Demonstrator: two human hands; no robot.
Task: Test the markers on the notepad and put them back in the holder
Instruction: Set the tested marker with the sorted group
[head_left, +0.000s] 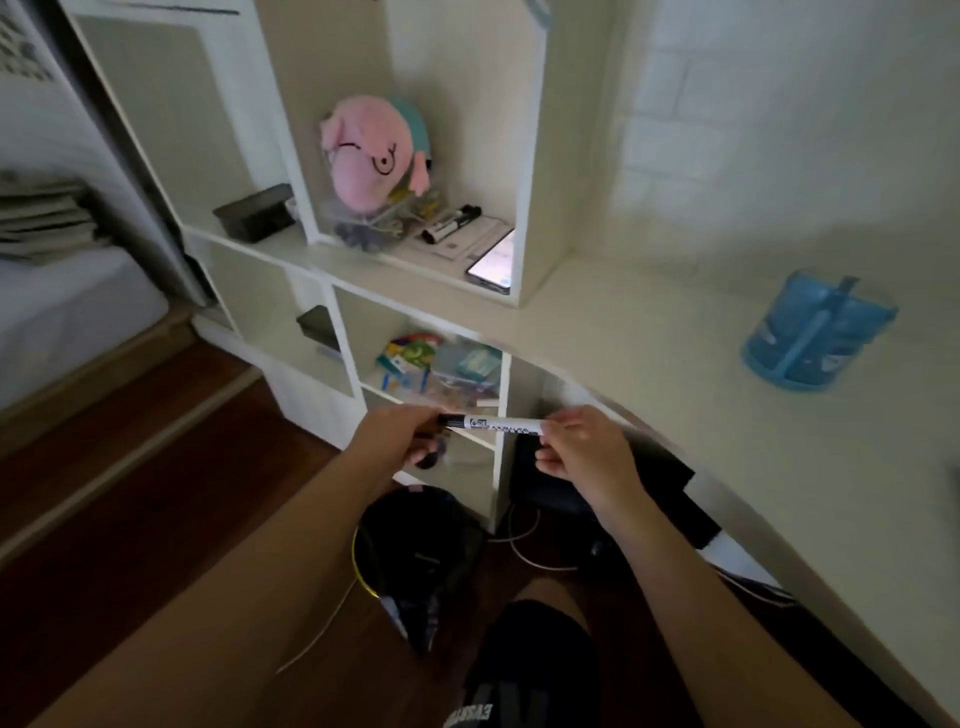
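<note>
A white marker (498, 424) with a black cap lies level between both hands, in front of the low shelf. My left hand (400, 434) pinches its black cap end; my right hand (582, 447) pinches the white barrel's other end. Two more markers (451, 224) lie on papers in the upper shelf cubby. A blue translucent holder (815, 332) stands on the desk at the right, well apart from my hands. No notepad is plainly in sight.
A pink plush toy (371, 156) and a lit phone (493, 262) share the cubby with the markers. Colourful packets (441, 364) fill the shelf below. A black bag (421, 556) and cables lie on the wooden floor beneath the white desk (727, 415).
</note>
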